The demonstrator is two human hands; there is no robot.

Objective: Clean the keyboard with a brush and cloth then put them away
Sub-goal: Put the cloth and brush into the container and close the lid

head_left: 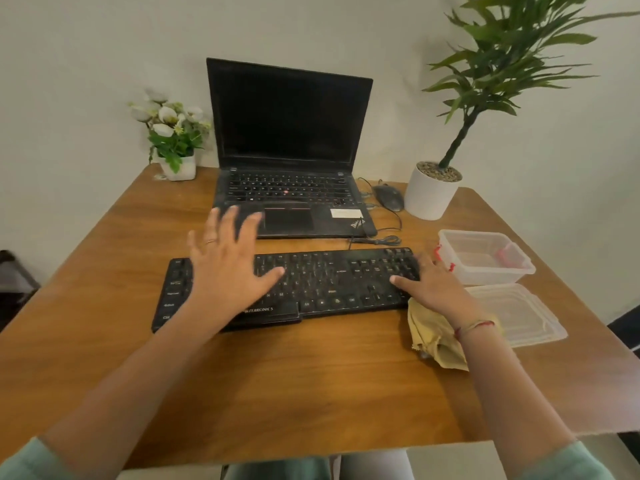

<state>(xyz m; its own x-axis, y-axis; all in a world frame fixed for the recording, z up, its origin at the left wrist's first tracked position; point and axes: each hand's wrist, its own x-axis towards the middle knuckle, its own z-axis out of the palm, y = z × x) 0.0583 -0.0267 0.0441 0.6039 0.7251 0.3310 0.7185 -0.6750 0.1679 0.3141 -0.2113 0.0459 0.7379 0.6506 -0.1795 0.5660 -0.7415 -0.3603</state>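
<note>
A: Keyboard [329, 282] position?

B: Black, flat on the wooden counter [277, 375], long side facing the person, just in front of the open laptop [291, 150]. Its cable coils between the two.

A: Left hand [225, 261]?

B: Over the keyboard's left half, fingers spread wide and straight, holding nothing. The fingertips are blurred and reach past the far edge, over the laptop's palm rest. Whether the palm touches the keys — cannot tell.

A: Right hand [433, 285]?

B: On the keyboard's right end, over the number pad. Fingers extended, thumb [398, 279] pointing left across the keys, nothing pinched.

A: The cloth [429, 337]?

B: Yellow, crumpled, on the counter at the keyboard's near right corner — directly under the right wrist, partly hidden by it. The fingers are not around it.

A: Around the edges?

B: A clear plastic container [485, 258] with red clips sits just right of the keyboard, near the right hand's fingertips; its lid [519, 317] lies flat nearer the person, beside the cloth. A dark mouse [389, 197] rests right of the laptop, next to a white pot [431, 195] with a tall green plant. A small pot of white flowers [173, 133] stands left of the laptop, by the wall.
</note>
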